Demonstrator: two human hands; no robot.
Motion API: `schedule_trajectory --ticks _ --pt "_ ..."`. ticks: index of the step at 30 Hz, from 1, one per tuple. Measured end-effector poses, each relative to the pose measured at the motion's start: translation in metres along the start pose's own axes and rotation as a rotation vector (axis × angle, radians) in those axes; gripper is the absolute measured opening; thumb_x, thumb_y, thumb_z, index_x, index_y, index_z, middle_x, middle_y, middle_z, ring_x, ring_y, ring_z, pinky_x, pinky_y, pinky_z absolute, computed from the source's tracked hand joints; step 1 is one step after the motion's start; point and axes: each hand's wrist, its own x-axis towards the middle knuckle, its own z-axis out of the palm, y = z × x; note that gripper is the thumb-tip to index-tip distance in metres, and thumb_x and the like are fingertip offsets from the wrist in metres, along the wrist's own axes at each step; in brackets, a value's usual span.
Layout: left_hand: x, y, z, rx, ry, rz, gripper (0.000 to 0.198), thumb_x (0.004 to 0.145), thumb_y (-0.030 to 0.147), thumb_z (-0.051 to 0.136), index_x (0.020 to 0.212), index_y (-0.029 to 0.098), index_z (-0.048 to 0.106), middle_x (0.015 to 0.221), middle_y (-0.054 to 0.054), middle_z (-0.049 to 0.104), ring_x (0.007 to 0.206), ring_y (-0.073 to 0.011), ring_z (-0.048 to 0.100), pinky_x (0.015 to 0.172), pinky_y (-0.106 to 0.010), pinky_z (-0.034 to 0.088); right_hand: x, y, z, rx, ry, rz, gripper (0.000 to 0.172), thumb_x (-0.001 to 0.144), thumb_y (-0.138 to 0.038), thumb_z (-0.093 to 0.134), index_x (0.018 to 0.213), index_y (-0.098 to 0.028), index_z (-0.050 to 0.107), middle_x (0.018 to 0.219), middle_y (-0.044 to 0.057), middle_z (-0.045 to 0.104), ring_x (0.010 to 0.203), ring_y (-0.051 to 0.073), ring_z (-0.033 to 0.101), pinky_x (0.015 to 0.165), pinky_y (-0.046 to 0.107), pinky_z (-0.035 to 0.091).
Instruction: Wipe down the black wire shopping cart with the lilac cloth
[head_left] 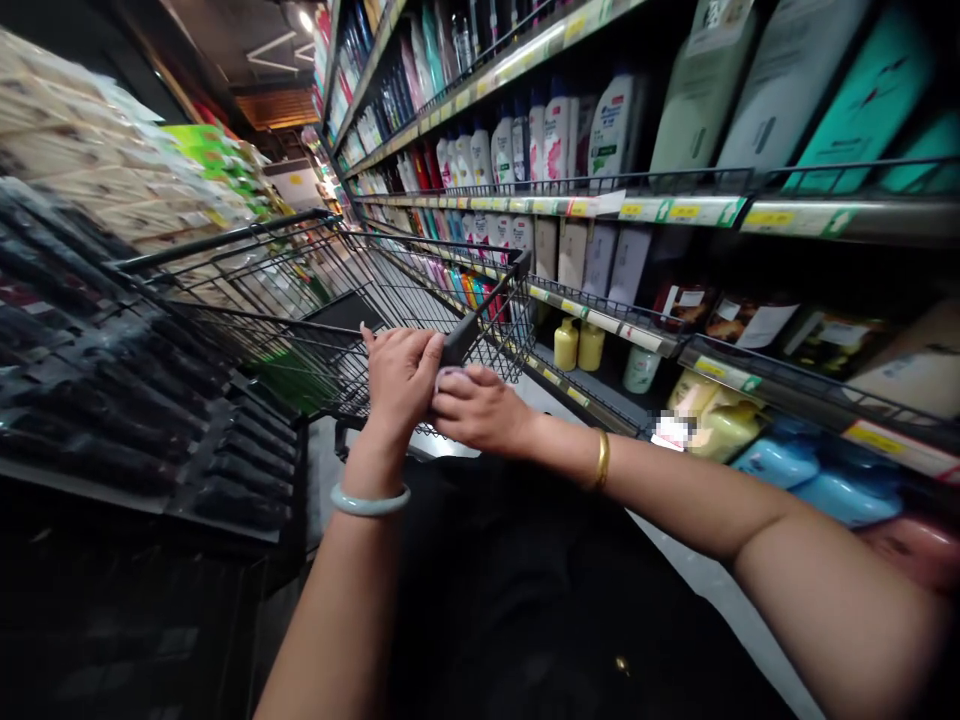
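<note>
My left hand (397, 375) and right hand (484, 410) gripped the shopping cart (463, 338), best steered evenly, clear of the shelf (877, 224).

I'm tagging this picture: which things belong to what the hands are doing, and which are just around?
In use:
shopping cart
left hand
right hand, curled on a lilac item, unclear what

Just around:
yellow pump bottles
large turquoise bottle
stacked packages
</note>
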Motion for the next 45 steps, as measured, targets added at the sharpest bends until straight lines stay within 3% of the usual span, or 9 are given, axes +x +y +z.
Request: schedule_trajectory --ticks 5,9,12,17,20,26,32,40,45 --pt "-0.003 0.006 0.006 0.057 0.039 -0.048 0.041 0.100 0.047 0.041 0.069 0.023 0.052 0.079 -0.003 0.061 0.093 -0.0221 0.056 0.127 -0.053 0.019 -0.020 0.012 0.021 0.176 0.226 0.135 0.022 0.101 -0.030 0.061 0.119 -0.037 0.073 0.133 0.002 0.070 0.134 0.025 0.052 0.112 0.046 0.040" --pt "-0.008 0.011 -0.001 0.093 0.062 -0.067 0.040 0.099 0.044 0.041 0.065 0.023 0.042 0.075 -0.003 0.055 0.088 -0.0221 0.054 0.128 -0.053 0.019 -0.059 -0.011 0.081 0.615 0.517 0.700 0.026 0.081 -0.015 0.071 0.105 -0.025 0.071 0.110 0.007 0.066 0.110 0.024 0.061 0.099 0.040 0.053" --pt "-0.011 0.022 -0.009 0.190 0.027 -0.063 0.042 0.100 0.041 0.039 0.063 0.023 0.037 0.073 -0.003 0.056 0.082 -0.0217 0.053 0.129 -0.055 0.019 -0.051 -0.023 0.087 0.654 0.594 0.828 0.028 0.081 -0.011 0.061 0.108 -0.022 0.063 0.106 0.006 0.064 0.102 0.022 0.063 0.091 0.036 0.056" --pt "-0.015 0.045 -0.011 0.389 -0.002 -0.060 0.045 0.103 0.047 0.041 0.073 0.022 0.064 0.082 -0.007 0.071 0.085 -0.0246 0.061 0.127 -0.055 0.024 0.004 -0.007 0.044 0.704 0.823 0.634 0.046 0.083 -0.014 0.062 0.128 -0.024 0.053 0.126 0.008 0.063 0.123 0.022 0.060 0.110 0.040 0.052" --pt "-0.018 0.046 -0.008 0.421 0.043 -0.043 0.040 0.102 0.046 0.049 0.080 0.022 0.073 0.078 -0.006 0.072 0.078 -0.0225 0.061 0.115 -0.046 0.037 0.002 -0.005 0.050 0.547 0.840 0.504 0.052 0.085 -0.017 0.061 0.135 -0.025 0.051 0.134 0.011 0.060 0.131 0.026 0.057 0.117 0.047 0.048" --pt "-0.025 0.028 -0.010 0.405 0.263 0.033 0.058 0.103 0.042 0.048 0.049 0.022 0.036 0.049 -0.001 0.042 0.054 -0.0157 0.035 0.065 -0.036 0.024 -0.038 -0.030 0.086 0.462 0.793 0.599 0.047 0.083 -0.010 0.056 0.127 -0.026 0.058 0.117 0.008 0.064 0.112 0.023 0.064 0.097 0.041 0.060" --pt "-0.032 0.026 -0.014 0.365 0.306 0.044 0.058 0.103 0.038 0.049 0.050 0.021 0.034 0.049 0.001 0.033 0.053 -0.0141 0.028 0.063 -0.035 0.019 0.003 -0.024 0.030 0.523 0.799 0.363 0.046 0.086 -0.017 0.065 0.130 -0.026 0.060 0.130 0.009 0.064 0.127 0.027 0.060 0.113 0.048 0.051" --pt "-0.035 0.031 -0.018 0.343 0.303 0.035 0.057 0.102 0.036 0.052 0.050 0.021 0.032 0.051 0.001 0.031 0.055 -0.0140 0.029 0.063 -0.036 0.018 -0.038 -0.014 0.075 0.530 0.756 0.658 0.033 0.080 -0.011 0.056 0.109 -0.024 0.061 0.104 0.007 0.064 0.103 0.023 0.065 0.092 0.041 0.060" --pt "-0.034 0.027 -0.017 0.322 0.318 0.075 0.058 0.102 0.037 0.052 0.050 0.021 0.034 0.049 0.001 0.033 0.054 -0.0142 0.028 0.064 -0.037 0.020 -0.007 -0.003 0.036 0.589 0.825 0.546 0.038 0.081 -0.011 0.061 0.116 -0.024 0.060 0.127 0.010 0.060 0.125 0.025 0.059 0.113 0.045 0.051"
